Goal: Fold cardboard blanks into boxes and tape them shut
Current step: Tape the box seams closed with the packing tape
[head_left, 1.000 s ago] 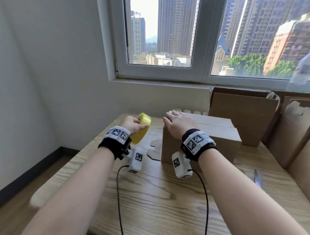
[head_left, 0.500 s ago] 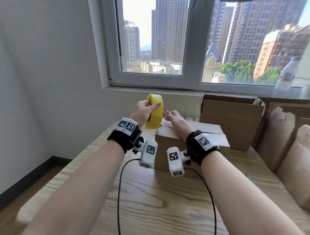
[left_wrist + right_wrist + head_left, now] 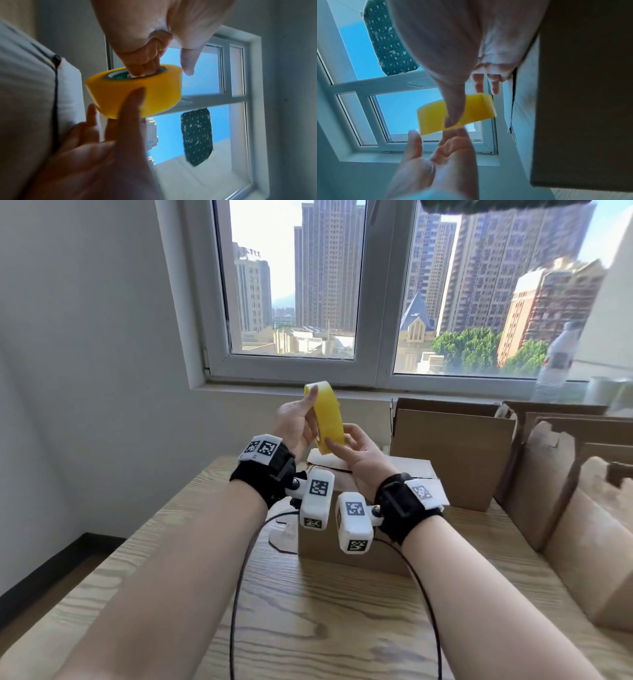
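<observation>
Above the wooden table (image 3: 308,604), in the head view, a yellow roll of tape (image 3: 325,419) is held up in front of the window (image 3: 373,302). The roll is gripped by the left hand (image 3: 296,426), with the thumb laid on its upper outer band, and its lower edge is pinched by the right hand (image 3: 359,453). Directly below the hands a folded cardboard box (image 3: 370,549) stands on the table, flaps closed. More cardboard blanks (image 3: 452,450) are stood upright to the right, and a water bottle (image 3: 556,361) is seen on the sill.

In the left wrist view, the left hand (image 3: 154,33) is seen with fingers pushed into the core of the roll (image 3: 133,90), while a right finger is pressed flat against the yellow outer band.

In the right wrist view, the right thumb is pressed on the roll (image 3: 436,116), with the left hand (image 3: 436,162) curled beneath it. The side of the cardboard box (image 3: 583,94) fills the right of the frame.
</observation>
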{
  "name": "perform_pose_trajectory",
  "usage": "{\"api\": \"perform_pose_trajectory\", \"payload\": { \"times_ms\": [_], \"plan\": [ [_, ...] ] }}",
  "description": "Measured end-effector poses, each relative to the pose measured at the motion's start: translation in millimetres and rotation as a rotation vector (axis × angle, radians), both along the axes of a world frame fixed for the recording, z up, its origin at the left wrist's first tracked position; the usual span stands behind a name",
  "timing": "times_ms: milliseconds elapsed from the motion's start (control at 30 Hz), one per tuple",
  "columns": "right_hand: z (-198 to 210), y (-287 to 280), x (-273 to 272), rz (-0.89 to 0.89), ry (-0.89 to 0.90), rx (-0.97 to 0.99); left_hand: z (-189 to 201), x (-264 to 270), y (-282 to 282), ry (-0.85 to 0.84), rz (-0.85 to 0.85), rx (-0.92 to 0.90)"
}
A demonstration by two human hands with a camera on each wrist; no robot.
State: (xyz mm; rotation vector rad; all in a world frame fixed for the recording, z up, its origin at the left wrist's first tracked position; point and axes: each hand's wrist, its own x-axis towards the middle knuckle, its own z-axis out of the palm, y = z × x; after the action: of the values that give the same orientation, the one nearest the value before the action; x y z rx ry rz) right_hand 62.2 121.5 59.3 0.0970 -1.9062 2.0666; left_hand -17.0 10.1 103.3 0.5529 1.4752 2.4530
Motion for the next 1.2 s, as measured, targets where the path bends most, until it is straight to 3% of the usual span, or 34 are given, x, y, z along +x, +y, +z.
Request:
{"api": "perform_pose_trajectory", "payload": {
  "times_ms": [167, 333, 467, 600, 800, 967, 1100, 1200],
  "plan": [
    [4.4, 1.0, 4.3, -0.007, 0.023, -0.365, -11.7, 8.9, 13.1, 0.039, -0.093, -0.101],
    [5.7, 5.8, 4.2, -0.033, 0.007, -0.431, -22.1, 13.8, 17.7, 0.101, -0.244, -0.202],
    [7.0, 11.1, 5.9, -0.006, -0.001, -0.486, -36.2, 21.4, 22.5, 0.082, -0.362, -0.131],
    [9.2, 15.6, 5.1, 0.001, -0.027, -0.535, -40.5, 16.2, 22.8, 0.119, -0.271, -0.083],
    [6.3, 14.9, 6.1, 0.047, -0.007, -0.342, -36.7, 18.3, 20.8, 0.073, -0.158, -0.009],
    [2.7, 30.4, 11.4, -0.041, -0.002, 0.090, -39.2, 18.3, 20.5, 0.164, -0.089, -0.043],
    [0.3, 32.4, 13.5, -0.062, 0.052, 0.077, -37.9, 19.6, 19.5, 0.181, -0.128, -0.043],
    [2.9, 36.0, 16.9, -0.069, 0.063, -0.064, -39.9, 21.5, 20.6, 0.205, -0.178, -0.071]
  ]
}}
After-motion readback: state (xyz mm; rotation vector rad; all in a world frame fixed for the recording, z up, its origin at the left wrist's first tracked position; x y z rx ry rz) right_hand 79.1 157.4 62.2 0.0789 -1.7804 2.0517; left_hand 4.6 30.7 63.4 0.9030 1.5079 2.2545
